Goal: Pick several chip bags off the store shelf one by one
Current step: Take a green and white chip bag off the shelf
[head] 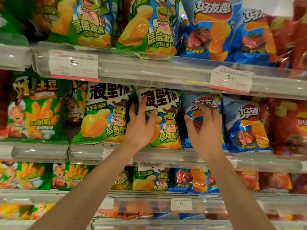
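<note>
both hands are reaching up to the middle shelf (166, 156), so the step in hand looks like taking hold of a bag, not yet lifting. the left hand (139, 128) is spreading its fingers wide over the green bag (167, 120) right under its palm. the right hand (205, 128) is lying with fingers loosely fanned, holding nothing, on the blue bag (194, 100) directly beneath it. next, 1 hand probably needs to close on its bag and draw it forward off the shelf.

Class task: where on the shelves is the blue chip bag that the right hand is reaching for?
In the head view the blue chip bag stands on the middle shelf, right of centre, between a green frog bag and another blue bag, behind the right hand.
</note>
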Motion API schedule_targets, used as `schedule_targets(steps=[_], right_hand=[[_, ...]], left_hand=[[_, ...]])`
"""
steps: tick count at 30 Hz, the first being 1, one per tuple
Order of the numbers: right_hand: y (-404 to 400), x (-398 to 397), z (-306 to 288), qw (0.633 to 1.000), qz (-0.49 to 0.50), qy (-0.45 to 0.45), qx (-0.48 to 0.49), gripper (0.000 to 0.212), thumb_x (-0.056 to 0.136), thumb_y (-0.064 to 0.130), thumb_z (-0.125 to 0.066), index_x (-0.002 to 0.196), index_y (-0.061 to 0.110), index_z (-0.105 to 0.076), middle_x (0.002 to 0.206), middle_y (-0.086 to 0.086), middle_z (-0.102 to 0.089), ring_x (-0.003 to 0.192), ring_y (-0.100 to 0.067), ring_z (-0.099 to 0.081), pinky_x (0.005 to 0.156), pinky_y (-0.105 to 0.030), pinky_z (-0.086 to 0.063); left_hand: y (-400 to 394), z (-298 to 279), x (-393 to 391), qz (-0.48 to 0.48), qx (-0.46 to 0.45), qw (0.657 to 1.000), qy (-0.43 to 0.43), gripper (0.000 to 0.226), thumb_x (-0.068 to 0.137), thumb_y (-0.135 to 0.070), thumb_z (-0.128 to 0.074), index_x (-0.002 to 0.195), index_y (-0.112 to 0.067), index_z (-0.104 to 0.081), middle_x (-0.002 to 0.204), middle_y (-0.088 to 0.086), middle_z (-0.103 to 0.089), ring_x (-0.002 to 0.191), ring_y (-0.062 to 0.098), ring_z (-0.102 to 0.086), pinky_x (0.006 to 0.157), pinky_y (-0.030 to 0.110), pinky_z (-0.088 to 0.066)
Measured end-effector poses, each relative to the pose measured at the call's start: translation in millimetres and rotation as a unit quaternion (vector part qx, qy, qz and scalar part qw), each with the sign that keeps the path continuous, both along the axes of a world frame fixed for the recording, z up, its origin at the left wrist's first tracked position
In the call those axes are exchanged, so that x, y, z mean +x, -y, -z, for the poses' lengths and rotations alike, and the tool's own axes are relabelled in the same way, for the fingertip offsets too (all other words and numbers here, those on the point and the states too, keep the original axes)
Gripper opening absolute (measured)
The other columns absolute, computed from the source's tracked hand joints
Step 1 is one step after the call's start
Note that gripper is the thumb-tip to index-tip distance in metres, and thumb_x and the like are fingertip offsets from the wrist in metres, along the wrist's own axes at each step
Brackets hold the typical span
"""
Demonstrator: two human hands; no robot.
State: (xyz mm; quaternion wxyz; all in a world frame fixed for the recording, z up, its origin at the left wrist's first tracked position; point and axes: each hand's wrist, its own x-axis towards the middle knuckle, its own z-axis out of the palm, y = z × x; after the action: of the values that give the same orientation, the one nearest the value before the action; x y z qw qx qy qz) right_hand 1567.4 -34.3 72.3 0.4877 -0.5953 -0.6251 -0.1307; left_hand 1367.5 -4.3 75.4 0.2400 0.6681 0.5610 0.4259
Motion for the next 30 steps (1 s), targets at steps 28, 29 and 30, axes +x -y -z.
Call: schedule_targets(steps=[28,29,30], right_hand=[[-14,33,26,0.965,0.087,0.088,-0.232,0.082,0.096,0.065,-0.023,0.161,0.017,-0.009,0.167,-0.02,-0.006,0.152,-0.042,-0.014,0.122,-0.055,-0.015],[-14,32,27,0.967,0.088,0.092,-0.223,0.083,0.095,0.064,-0.021,0.161,0.017,-0.008,0.167,-0.02,-0.007,0.152,-0.042,-0.015,0.122,-0.055,-0.015],[-14,31,27,0.968,0.089,0.091,-0.215,0.083,0.094,0.064,-0.021,0.161,0.017,-0.008,0.167,-0.02,-0.007,0.152,-0.042,-0.015,0.122,-0.055,-0.014]], left_hand=[[-8,22,11,-0.041,0.196,0.939,-0.278,0.077,0.097,-0.072,-0.017,0.162,-0.031,-0.022,0.172,0.014,-0.003,0.159,0.034,-0.001,0.125,0.053,-0.012],[-9,23,11,-0.049,0.199,0.935,-0.289,0.078,0.097,-0.072,-0.016,0.162,-0.031,-0.021,0.172,0.015,-0.004,0.159,0.034,-0.002,0.125,0.053,-0.011],[-10,23,11,-0.055,0.201,0.931,-0.298,0.078,0.097,-0.072,-0.015,0.162,-0.03,-0.02,0.172,0.016,-0.004,0.159,0.035,-0.002,0.125,0.052,-0.01]])
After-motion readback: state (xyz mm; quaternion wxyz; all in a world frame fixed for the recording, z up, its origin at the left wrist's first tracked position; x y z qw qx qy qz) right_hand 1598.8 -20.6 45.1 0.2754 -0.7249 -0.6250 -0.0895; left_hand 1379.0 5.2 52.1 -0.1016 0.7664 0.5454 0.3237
